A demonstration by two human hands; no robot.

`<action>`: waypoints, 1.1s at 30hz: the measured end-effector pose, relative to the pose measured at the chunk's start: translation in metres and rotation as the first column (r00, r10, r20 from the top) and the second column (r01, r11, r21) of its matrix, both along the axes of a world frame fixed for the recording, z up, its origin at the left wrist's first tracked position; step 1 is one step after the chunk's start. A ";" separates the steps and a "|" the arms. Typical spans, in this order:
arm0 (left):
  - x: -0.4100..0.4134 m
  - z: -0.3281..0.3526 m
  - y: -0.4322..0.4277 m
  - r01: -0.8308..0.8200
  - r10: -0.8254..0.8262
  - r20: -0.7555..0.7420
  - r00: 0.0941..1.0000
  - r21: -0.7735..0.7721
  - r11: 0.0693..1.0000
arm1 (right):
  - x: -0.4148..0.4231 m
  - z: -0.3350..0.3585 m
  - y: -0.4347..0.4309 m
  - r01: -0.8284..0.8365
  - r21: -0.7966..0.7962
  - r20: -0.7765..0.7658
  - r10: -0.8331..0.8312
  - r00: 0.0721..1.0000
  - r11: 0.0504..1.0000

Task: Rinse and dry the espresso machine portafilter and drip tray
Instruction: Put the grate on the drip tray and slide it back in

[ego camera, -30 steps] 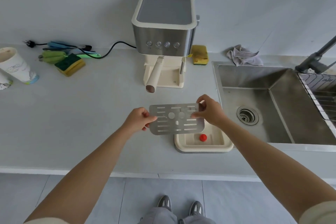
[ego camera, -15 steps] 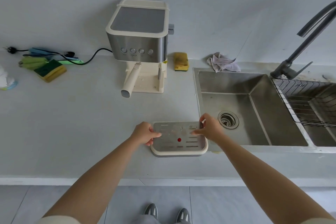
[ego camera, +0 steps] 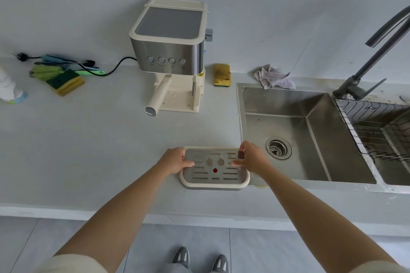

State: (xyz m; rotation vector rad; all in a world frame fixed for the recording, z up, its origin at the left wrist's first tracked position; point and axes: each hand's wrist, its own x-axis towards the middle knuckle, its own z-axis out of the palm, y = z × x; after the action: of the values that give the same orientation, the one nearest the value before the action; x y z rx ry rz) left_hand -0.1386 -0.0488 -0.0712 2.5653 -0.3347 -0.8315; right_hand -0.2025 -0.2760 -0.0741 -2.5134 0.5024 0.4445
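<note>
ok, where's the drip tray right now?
Head view, lower centre: drip tray on the counter just left of the sink, before the espresso machine; left hand and right hand hold its grate.

Drip tray: cream rim. Grate: silver w/ rows of dark slots. Red dot in middle. Coffee machine: cream + shiny silver, grey top. Left sponge: yellow + green. Other sponge: yellow, brown marks. Cloth: pale grey. Cord: black.
</note>
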 end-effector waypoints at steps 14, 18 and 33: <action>-0.004 -0.016 0.001 -0.109 0.111 0.027 0.993 -0.047 0.993 | 0.003 -0.004 0.002 -0.028 -0.005 0.036 0.028 0.999 1.000; -0.005 -0.016 0.002 -0.092 0.093 0.031 0.995 -0.039 0.995 | 0.001 -0.001 0.002 0.007 0.050 0.061 -0.010 0.998 0.999; -0.052 -0.022 0.022 0.024 0.005 0.202 0.979 -0.141 0.990 | -0.061 -0.033 -0.005 -0.242 -0.062 0.014 0.243 0.970 0.968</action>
State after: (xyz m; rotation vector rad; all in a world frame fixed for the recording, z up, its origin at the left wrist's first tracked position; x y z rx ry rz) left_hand -0.1909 -0.0269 -0.0932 2.5183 -0.4518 -0.5295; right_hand -0.2634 -0.2807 -0.1069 -2.6463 0.2017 0.4998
